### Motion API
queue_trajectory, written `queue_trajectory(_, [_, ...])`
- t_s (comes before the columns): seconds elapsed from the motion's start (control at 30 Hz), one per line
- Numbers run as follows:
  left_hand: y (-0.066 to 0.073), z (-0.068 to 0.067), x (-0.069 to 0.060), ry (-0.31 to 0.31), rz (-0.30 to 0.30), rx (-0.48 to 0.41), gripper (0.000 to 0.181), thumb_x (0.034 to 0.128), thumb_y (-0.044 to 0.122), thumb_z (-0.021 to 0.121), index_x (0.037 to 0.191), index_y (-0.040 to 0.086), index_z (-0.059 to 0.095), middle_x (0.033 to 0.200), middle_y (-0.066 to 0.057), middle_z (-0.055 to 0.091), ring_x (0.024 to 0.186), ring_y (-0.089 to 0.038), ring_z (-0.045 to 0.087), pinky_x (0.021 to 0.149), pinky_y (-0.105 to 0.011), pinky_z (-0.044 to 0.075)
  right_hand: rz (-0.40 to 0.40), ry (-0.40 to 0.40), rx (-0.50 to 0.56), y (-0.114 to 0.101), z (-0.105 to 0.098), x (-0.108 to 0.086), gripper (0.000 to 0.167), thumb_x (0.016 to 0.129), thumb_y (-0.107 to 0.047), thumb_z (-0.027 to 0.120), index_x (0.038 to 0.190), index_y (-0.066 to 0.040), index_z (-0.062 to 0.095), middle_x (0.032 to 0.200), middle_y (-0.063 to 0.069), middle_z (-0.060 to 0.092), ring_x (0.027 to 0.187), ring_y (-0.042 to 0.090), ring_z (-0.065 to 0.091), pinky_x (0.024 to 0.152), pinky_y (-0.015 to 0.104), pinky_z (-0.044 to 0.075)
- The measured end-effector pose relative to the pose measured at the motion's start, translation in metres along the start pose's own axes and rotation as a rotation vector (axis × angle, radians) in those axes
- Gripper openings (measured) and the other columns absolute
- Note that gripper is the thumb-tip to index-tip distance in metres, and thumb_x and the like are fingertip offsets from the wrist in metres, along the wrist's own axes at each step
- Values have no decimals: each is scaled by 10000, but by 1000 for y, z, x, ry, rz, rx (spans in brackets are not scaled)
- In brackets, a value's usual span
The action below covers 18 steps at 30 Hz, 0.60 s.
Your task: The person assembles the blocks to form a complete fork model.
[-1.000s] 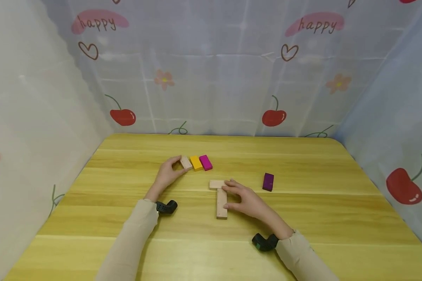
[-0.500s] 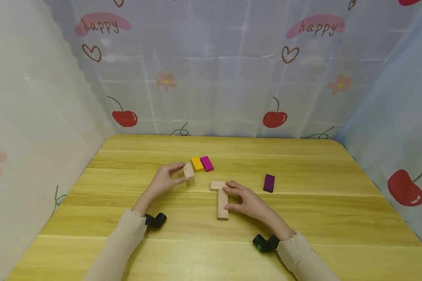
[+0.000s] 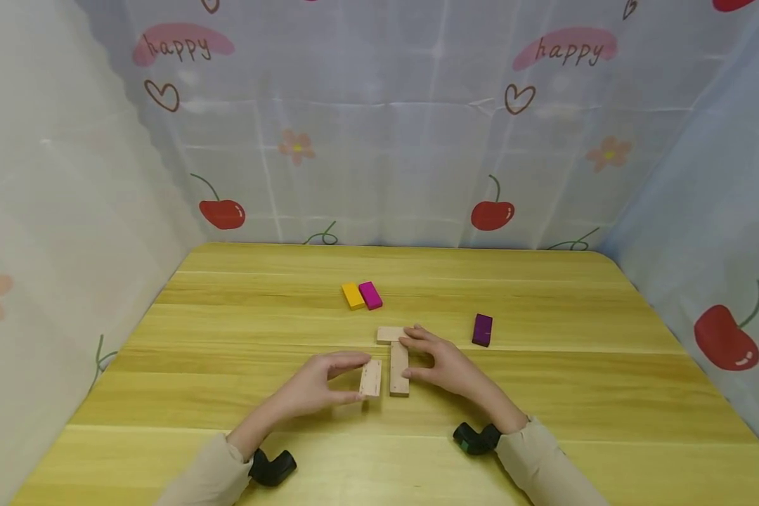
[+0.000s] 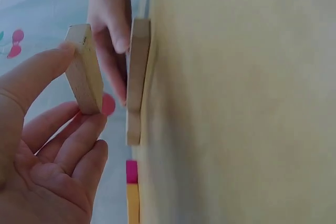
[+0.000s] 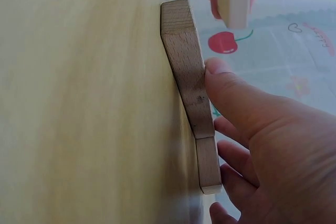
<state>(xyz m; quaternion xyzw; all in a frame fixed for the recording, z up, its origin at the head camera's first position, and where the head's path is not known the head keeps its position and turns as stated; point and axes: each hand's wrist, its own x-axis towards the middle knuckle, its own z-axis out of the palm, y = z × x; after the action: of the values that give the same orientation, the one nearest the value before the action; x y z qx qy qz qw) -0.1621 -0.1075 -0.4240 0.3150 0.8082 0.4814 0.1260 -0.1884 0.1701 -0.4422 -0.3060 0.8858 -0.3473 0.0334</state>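
Note:
In the head view my left hand [image 3: 319, 386] pinches a small plain wooden block [image 3: 370, 378] between thumb and fingertips. The left wrist view shows this block [image 4: 86, 72] held above the table. Just right of it, a long plain wooden block [image 3: 399, 372] lies flat, its far end against a crosswise wooden block [image 3: 388, 334]. Resting on these two is my right hand [image 3: 445, 362], thumb on the long block and fingertips near the joint. Its fingers cover the right end of the crosswise block. In the right wrist view the long block [image 5: 184, 72] lies beside the thumb.
Side by side farther back are a yellow block [image 3: 353, 296] and a magenta block [image 3: 370, 295]. A dark purple block [image 3: 482, 329] lies to the right of the right hand. A printed curtain [image 3: 379, 140] hangs behind the wooden table [image 3: 544, 281] and along both sides.
My left hand has picked up the small plain block from beside the yellow one and brought it nearer and to the right, next to the long block. The right hand has stayed in place.

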Motion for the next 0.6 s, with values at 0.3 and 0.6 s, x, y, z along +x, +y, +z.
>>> queue_trajectory(0.3, [2,18,-9,-85,4,88,578,789,265,771,1287,49,570,1284,-11,553,1209,-154,465,1015,-336,337,-7,10,-15,-1,0,0,608,852,-329,689,1357,-49,501,1450,111,362,1362,280,224,1043,475,266])
queue_trajectory(0.6, [-1,31,-14,-89,14,109,634,797,256,766,1330,18,517,1315,-39,519,1212,-143,459,1000,-300,351,-15,17,-11,-2,1,0,607,849,-334,692,1347,-39,510,1442,123,374,1358,292,233,1042,480,267])
